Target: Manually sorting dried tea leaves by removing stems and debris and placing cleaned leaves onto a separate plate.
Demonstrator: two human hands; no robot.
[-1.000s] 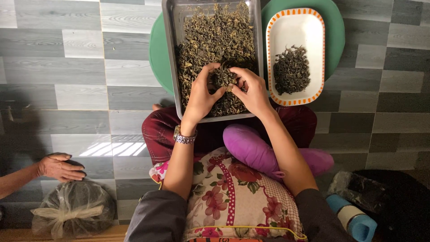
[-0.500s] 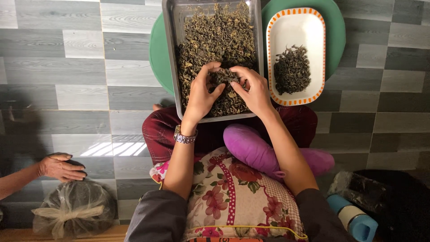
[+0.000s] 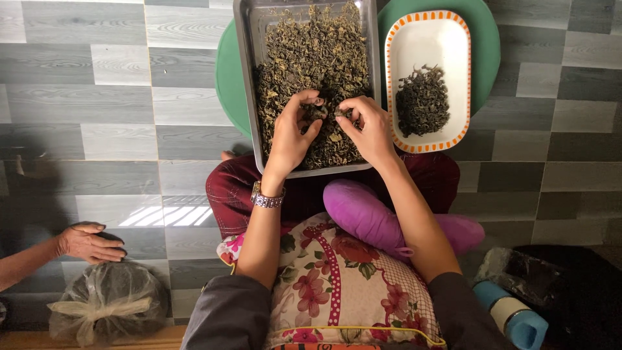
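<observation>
A metal tray (image 3: 245,58) full of dried dark-green leaves (image 3: 311,52) rests on my lap and a green stool (image 3: 228,78). My left hand (image 3: 289,133) and my right hand (image 3: 368,126) are both in the near half of the tray, fingers curled, each pinching a small clump of leaves. A gap now shows between the two clumps. To the right stands a white oblong dish with an orange rim (image 3: 424,32) holding a small pile of darker sorted leaves (image 3: 421,100).
Another person's hand (image 3: 87,243) rests on the tiled floor at the left, above a tied clear plastic bag (image 3: 107,301). A floral cushion (image 3: 337,285) and a purple pillow (image 3: 363,210) lie on my lap. A blue flask (image 3: 512,317) lies at lower right.
My hands held one clump of leaves together; they have shifted slightly up the tray and pulled apart, splitting the clump. The other person's hand has stayed put.
</observation>
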